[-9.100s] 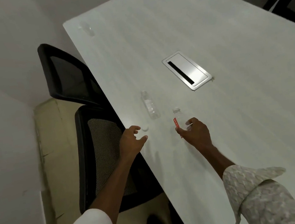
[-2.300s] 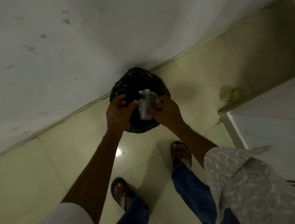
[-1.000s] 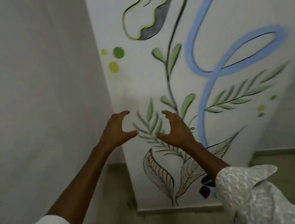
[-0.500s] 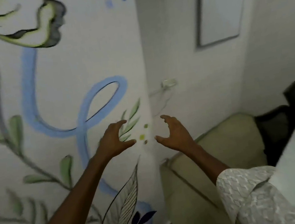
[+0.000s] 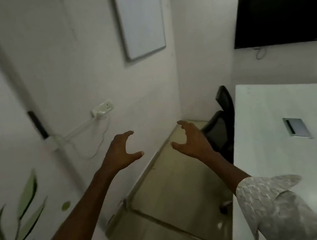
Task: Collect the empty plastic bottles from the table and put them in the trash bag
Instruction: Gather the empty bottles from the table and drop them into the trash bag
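Note:
My left hand [image 5: 120, 154] and my right hand [image 5: 192, 142] are held out in front of me at chest height, both with fingers spread and curved, both holding nothing. They hover over the floor strip between the wall and the white table [image 5: 280, 153], which fills the right side. No plastic bottle can be made out on the visible part of the table, and the black trash bag is out of view.
A black mesh chair [image 5: 220, 123] stands tucked against the table's left edge. A silver cable hatch [image 5: 297, 128] sits in the tabletop. On the walls hang a whiteboard [image 5: 140, 18], a black screen [image 5: 283, 14] and a socket strip [image 5: 102, 109] with dangling cables.
The view has swung right from the painted wall to the room corner and table. Both hands stay empty and spread; earlier they held bottles at the black bag.

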